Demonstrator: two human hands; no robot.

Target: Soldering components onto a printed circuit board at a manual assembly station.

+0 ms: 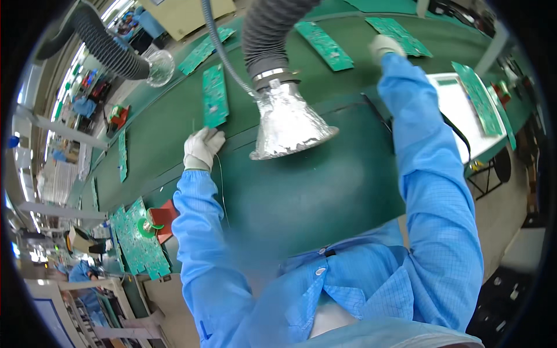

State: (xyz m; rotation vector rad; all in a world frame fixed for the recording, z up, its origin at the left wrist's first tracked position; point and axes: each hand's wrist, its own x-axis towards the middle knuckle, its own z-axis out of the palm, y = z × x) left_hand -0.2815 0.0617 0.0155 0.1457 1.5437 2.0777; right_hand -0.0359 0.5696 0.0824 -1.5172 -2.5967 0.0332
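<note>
My left hand [203, 148], in a white glove, is closed around a thin solder wire [223, 194] that trails down beside the blue sleeve. A short tip of wire stands out above the fingers. Just past that hand, a long green circuit board [215, 95] lies on the green belt, its near end close to the fingertips. My right hand [385, 46], also gloved, reaches far out to the near edge of another circuit board [400, 36]. Its fingers are too small and covered to show whether they grip the board.
A foil-wrapped fume hood [290, 123] hangs between my arms. Several more boards lie along the belt [264, 87]. At left, stacked boards [139, 240] sit by a red holder [165, 220] with a green spool. A white tray [458, 110] with boards stands at right.
</note>
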